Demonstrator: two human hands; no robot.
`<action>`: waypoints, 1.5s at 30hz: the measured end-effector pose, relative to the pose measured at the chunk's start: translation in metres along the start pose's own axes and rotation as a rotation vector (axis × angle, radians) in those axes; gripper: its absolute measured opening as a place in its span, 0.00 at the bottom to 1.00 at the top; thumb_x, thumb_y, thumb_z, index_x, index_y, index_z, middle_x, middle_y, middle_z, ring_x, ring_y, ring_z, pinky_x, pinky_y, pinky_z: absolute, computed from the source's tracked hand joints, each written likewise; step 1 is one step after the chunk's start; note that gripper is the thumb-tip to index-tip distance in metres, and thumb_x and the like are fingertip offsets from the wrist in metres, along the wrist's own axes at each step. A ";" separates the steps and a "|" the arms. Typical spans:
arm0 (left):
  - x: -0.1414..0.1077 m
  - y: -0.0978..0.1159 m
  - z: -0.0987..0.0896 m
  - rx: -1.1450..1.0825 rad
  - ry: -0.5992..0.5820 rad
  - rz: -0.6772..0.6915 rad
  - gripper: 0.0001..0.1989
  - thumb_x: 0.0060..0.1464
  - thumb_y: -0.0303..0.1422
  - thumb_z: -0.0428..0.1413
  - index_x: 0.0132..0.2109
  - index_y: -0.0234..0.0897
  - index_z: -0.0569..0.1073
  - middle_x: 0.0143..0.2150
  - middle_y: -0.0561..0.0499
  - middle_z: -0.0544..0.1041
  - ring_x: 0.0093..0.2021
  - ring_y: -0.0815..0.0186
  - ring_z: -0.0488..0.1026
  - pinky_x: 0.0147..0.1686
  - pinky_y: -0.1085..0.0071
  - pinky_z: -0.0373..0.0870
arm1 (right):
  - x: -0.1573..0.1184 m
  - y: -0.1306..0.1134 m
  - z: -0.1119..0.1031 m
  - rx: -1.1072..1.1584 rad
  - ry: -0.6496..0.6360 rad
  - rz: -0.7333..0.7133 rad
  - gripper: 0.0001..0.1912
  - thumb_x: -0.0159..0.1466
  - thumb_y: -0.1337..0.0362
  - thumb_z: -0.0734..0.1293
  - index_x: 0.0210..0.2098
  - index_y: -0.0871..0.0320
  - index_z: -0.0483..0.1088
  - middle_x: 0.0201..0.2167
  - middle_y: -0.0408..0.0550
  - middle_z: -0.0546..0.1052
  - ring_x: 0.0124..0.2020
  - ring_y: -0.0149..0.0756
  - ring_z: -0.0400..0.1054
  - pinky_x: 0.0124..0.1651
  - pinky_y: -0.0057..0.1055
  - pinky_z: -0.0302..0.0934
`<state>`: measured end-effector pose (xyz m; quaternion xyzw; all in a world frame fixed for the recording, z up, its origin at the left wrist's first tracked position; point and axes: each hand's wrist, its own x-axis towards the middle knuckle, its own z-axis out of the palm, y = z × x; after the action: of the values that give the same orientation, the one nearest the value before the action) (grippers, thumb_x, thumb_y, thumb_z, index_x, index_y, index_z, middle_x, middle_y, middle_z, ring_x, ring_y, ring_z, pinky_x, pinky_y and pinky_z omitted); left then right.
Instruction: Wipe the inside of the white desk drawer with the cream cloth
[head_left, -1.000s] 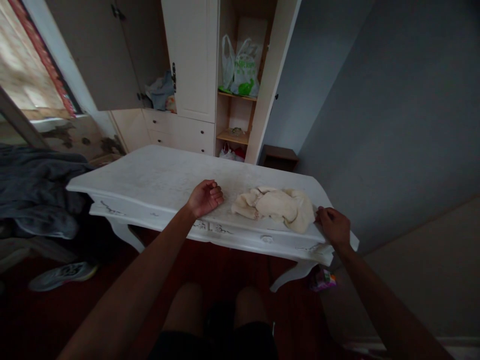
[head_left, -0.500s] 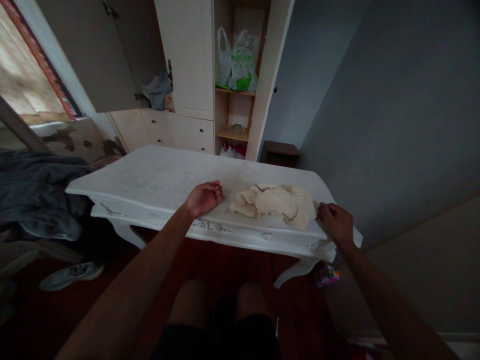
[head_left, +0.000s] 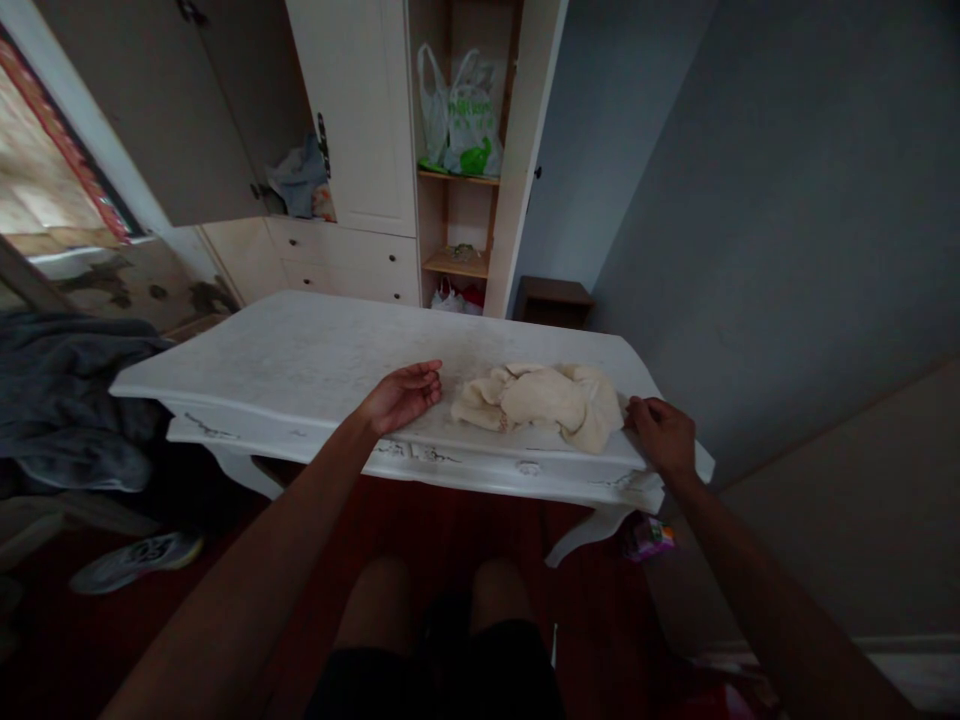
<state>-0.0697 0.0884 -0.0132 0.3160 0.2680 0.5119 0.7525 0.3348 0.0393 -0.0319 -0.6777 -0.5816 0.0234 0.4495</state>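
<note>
A crumpled cream cloth [head_left: 551,398] lies in a heap on the white table [head_left: 300,345], close to its front edge. My left hand [head_left: 406,397] rests at that edge, left of the cloth and apart from it. It is half turned palm up, its fingers loosely bent and slightly apart, with nothing in them. Against the right side of the cloth is my right hand [head_left: 664,432], back upward, with curled fingers. Its fingertips come right up to the cloth's edge, and I see nothing held in them.
Behind the table stands a white wardrobe [head_left: 367,130] with open doors and plastic bags [head_left: 469,120] on a shelf. A low brown cabinet [head_left: 555,300] is near the grey wall. Dark clothing [head_left: 67,400] is heaped at left, above a shoe [head_left: 139,562]. A pink packet [head_left: 646,538] lies below right.
The view has shifted slightly, so the table and cloth appear a little further left. The fingers of my left hand have loosened a bit. The cloth keeps its shape and place on the table.
</note>
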 end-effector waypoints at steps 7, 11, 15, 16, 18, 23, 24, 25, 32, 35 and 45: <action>0.001 -0.002 0.000 -0.041 0.061 0.060 0.16 0.48 0.10 0.51 0.39 0.28 0.75 0.26 0.51 0.73 0.28 0.72 0.73 0.33 0.76 0.74 | -0.001 -0.002 0.000 0.024 0.004 0.022 0.19 0.61 0.52 0.60 0.21 0.56 0.71 0.21 0.47 0.77 0.26 0.38 0.70 0.35 0.32 0.60; 0.001 -0.002 0.000 -0.049 0.057 0.042 0.12 0.52 0.14 0.52 0.40 0.26 0.76 0.28 0.47 0.75 0.29 0.69 0.74 0.34 0.74 0.75 | 0.000 -0.001 0.001 0.011 -0.002 0.007 0.20 0.61 0.52 0.60 0.20 0.56 0.70 0.21 0.47 0.77 0.26 0.38 0.70 0.36 0.33 0.60; -0.001 -0.002 0.002 -0.060 0.085 0.044 0.11 0.53 0.15 0.51 0.39 0.27 0.76 0.27 0.47 0.74 0.28 0.70 0.74 0.33 0.75 0.75 | 0.001 -0.001 0.001 0.002 -0.008 0.008 0.19 0.61 0.52 0.59 0.20 0.56 0.70 0.20 0.47 0.76 0.26 0.38 0.69 0.35 0.33 0.58; -0.002 -0.002 0.002 -0.064 0.090 0.045 0.11 0.53 0.15 0.50 0.38 0.27 0.76 0.27 0.47 0.74 0.28 0.70 0.73 0.32 0.75 0.75 | 0.001 -0.001 0.001 -0.006 -0.008 0.001 0.19 0.61 0.52 0.59 0.20 0.56 0.69 0.20 0.46 0.75 0.25 0.37 0.69 0.34 0.32 0.58; -0.004 -0.002 0.003 -0.079 0.100 0.052 0.11 0.54 0.15 0.50 0.37 0.27 0.76 0.27 0.47 0.74 0.28 0.70 0.73 0.31 0.76 0.74 | 0.001 -0.001 0.001 -0.013 -0.004 -0.006 0.19 0.61 0.53 0.59 0.19 0.56 0.68 0.19 0.46 0.75 0.24 0.37 0.68 0.33 0.32 0.57; -0.007 -0.005 0.008 -0.045 0.128 0.068 0.09 0.53 0.16 0.51 0.35 0.26 0.76 0.26 0.48 0.73 0.26 0.70 0.72 0.29 0.75 0.74 | 0.001 0.001 0.002 0.005 0.003 -0.017 0.19 0.61 0.54 0.59 0.20 0.56 0.68 0.19 0.45 0.75 0.24 0.36 0.67 0.32 0.31 0.57; -0.007 -0.006 0.009 -0.028 0.133 0.068 0.09 0.53 0.16 0.51 0.34 0.26 0.76 0.26 0.48 0.73 0.26 0.70 0.72 0.29 0.75 0.74 | 0.001 0.002 0.003 0.005 0.005 -0.023 0.19 0.61 0.54 0.59 0.19 0.56 0.68 0.19 0.45 0.75 0.24 0.36 0.67 0.32 0.31 0.57; -0.007 -0.006 0.010 -0.014 0.139 0.072 0.09 0.53 0.16 0.51 0.34 0.26 0.76 0.26 0.48 0.73 0.26 0.70 0.71 0.28 0.75 0.73 | 0.001 0.002 0.003 0.000 0.008 -0.028 0.19 0.61 0.54 0.59 0.19 0.56 0.68 0.19 0.45 0.75 0.24 0.36 0.67 0.32 0.31 0.57; -0.014 -0.011 0.015 0.027 0.147 0.200 0.07 0.53 0.18 0.54 0.33 0.28 0.75 0.24 0.52 0.69 0.25 0.72 0.68 0.29 0.76 0.71 | 0.002 0.004 0.004 -0.021 0.006 -0.046 0.20 0.62 0.55 0.58 0.19 0.55 0.68 0.19 0.46 0.76 0.25 0.37 0.69 0.35 0.33 0.58; -0.024 -0.015 0.018 0.023 0.110 0.231 0.09 0.53 0.18 0.53 0.30 0.31 0.74 0.25 0.52 0.69 0.24 0.72 0.67 0.29 0.74 0.71 | 0.003 0.004 0.005 -0.034 0.002 -0.046 0.20 0.62 0.54 0.58 0.19 0.55 0.68 0.19 0.46 0.76 0.25 0.37 0.69 0.34 0.32 0.58; -0.089 -0.101 0.027 0.030 0.075 0.015 0.04 0.49 0.25 0.63 0.35 0.29 0.77 0.25 0.50 0.72 0.26 0.67 0.72 0.29 0.72 0.72 | 0.002 0.004 0.005 -0.036 0.001 -0.064 0.20 0.62 0.55 0.58 0.19 0.55 0.68 0.19 0.46 0.75 0.24 0.36 0.67 0.33 0.33 0.57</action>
<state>-0.0184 -0.0283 -0.0644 0.3097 0.3014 0.5250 0.7332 0.3359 0.0440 -0.0362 -0.6667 -0.6030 -0.0017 0.4381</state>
